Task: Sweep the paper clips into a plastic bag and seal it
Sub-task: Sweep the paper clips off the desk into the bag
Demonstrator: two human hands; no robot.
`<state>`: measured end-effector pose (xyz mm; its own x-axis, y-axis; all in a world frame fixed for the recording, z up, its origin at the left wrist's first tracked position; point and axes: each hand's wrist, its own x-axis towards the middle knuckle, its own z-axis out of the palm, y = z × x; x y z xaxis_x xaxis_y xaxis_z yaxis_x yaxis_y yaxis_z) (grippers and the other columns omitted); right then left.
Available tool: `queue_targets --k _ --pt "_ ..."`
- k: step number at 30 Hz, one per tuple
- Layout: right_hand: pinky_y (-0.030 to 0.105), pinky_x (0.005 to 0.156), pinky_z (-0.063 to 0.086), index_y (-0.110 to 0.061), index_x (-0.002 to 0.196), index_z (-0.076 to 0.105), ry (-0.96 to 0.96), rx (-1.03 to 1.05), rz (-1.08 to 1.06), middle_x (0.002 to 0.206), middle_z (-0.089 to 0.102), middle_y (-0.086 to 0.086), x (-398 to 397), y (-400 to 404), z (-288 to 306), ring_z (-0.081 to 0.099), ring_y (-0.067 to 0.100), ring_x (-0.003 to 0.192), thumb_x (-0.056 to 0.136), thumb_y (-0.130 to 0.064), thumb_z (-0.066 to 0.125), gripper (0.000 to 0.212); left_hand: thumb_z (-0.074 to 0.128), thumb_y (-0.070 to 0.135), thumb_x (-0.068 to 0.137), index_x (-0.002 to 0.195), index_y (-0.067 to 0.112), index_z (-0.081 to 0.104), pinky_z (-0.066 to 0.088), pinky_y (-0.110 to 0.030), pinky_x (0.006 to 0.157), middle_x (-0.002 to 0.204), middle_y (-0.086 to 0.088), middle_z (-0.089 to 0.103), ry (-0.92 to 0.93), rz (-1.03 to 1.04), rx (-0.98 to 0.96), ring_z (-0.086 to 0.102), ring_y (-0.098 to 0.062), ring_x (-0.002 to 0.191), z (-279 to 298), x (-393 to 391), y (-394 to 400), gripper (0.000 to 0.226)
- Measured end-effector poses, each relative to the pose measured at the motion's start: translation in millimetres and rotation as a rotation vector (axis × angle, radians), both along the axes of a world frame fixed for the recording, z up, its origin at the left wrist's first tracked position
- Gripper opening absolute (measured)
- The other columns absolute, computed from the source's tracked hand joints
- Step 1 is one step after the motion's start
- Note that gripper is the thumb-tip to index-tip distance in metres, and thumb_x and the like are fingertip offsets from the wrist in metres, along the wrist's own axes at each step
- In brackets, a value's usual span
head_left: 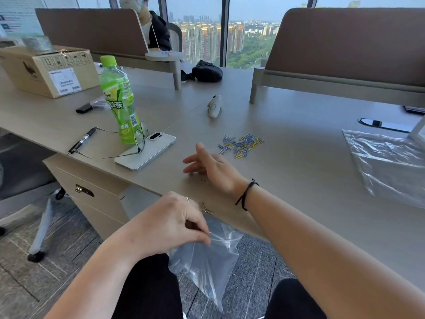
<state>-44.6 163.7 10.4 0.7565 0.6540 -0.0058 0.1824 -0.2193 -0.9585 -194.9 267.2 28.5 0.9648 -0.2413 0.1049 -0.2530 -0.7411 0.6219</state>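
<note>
My left hand (171,223) pinches the mouth of a clear plastic bag (207,261), which hangs just below the table's front edge. My right hand (208,168) rests on the table with its fingers apart and holds nothing. A few gold paper clips (207,209) lie at the table edge above the bag, and another (204,181) lies under my right palm. A heap of blue, yellow and silver paper clips (240,145) sits farther back, to the right of my right hand.
A second clear bag (388,164) lies flat at the right. A phone (147,150), glasses (140,137), a green tea bottle (118,97) and a pen (82,140) are at the left. A white gadget (215,105), a cardboard box (50,70) and a black pouch (205,71) lie beyond. A person sits behind the divider.
</note>
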Motion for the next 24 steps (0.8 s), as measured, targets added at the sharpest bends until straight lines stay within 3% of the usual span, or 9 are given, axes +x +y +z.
queue_targets --k 4,6,9,14,20,24 --pt "0.041 0.100 0.047 -0.014 0.106 0.071 0.202 0.103 0.103 0.099 0.074 0.016 -22.1 -6.2 -0.6 0.067 0.033 0.099 0.094 -0.065 0.028 0.068 0.089 0.028 0.071 0.074 0.026 0.083 0.045 -0.005 0.064 0.071 0.014 0.075 -0.002 0.028 -0.013 0.068 0.002 0.071 -1.3 -0.9 4.5 0.007" --pt "0.036 0.089 0.047 -0.007 0.114 0.068 0.342 0.166 0.160 0.098 0.070 0.018 -33.2 -14.3 1.1 0.063 0.031 0.094 0.095 -0.065 0.028 0.073 0.089 0.027 0.071 0.074 0.025 0.083 0.046 -0.005 0.066 0.073 0.015 0.076 -0.003 0.029 -0.022 0.069 0.003 0.073 -1.5 -0.6 5.3 0.007" --pt "0.030 0.080 0.047 -0.010 0.120 0.064 0.464 0.185 0.269 0.095 0.066 0.013 -44.3 -24.3 4.2 0.061 0.022 0.085 0.084 -0.078 0.028 0.085 0.089 0.026 0.070 0.074 0.023 0.083 0.048 -0.006 0.068 0.072 0.014 0.076 -0.011 0.021 -0.030 0.069 0.003 0.074 -0.7 0.0 4.7 0.008" --pt "0.033 0.082 0.047 -0.010 0.128 0.060 0.574 0.253 0.329 0.091 0.060 0.007 -50.5 -40.5 -0.5 0.058 0.021 0.084 0.080 -0.077 0.023 0.091 0.089 0.022 0.072 0.075 0.022 0.084 0.045 -0.003 0.066 0.071 0.013 0.077 -0.010 0.002 -0.036 0.068 0.006 0.070 0.7 0.9 3.0 0.006" --pt "0.045 0.103 0.044 -0.007 0.123 0.063 0.567 0.332 0.211 0.108 0.066 0.020 -41.9 -55.1 -2.0 0.062 0.031 0.102 0.082 -0.077 0.031 0.087 0.089 0.027 0.071 0.075 0.025 0.083 0.052 -0.013 0.067 0.072 0.012 0.076 -0.017 0.011 -0.019 0.070 -0.001 0.071 -2.5 3.0 3.1 0.007" --pt "0.039 0.099 0.049 -0.009 0.102 0.073 0.274 0.279 -0.139 0.102 0.075 0.015 -10.6 -60.2 -0.5 0.069 0.022 0.097 0.095 -0.062 0.035 0.065 0.088 0.028 0.072 0.074 0.027 0.083 0.049 -0.010 0.063 0.070 0.013 0.074 -0.010 0.022 -0.005 0.068 -0.002 0.070 -4.6 7.1 1.1 0.006"
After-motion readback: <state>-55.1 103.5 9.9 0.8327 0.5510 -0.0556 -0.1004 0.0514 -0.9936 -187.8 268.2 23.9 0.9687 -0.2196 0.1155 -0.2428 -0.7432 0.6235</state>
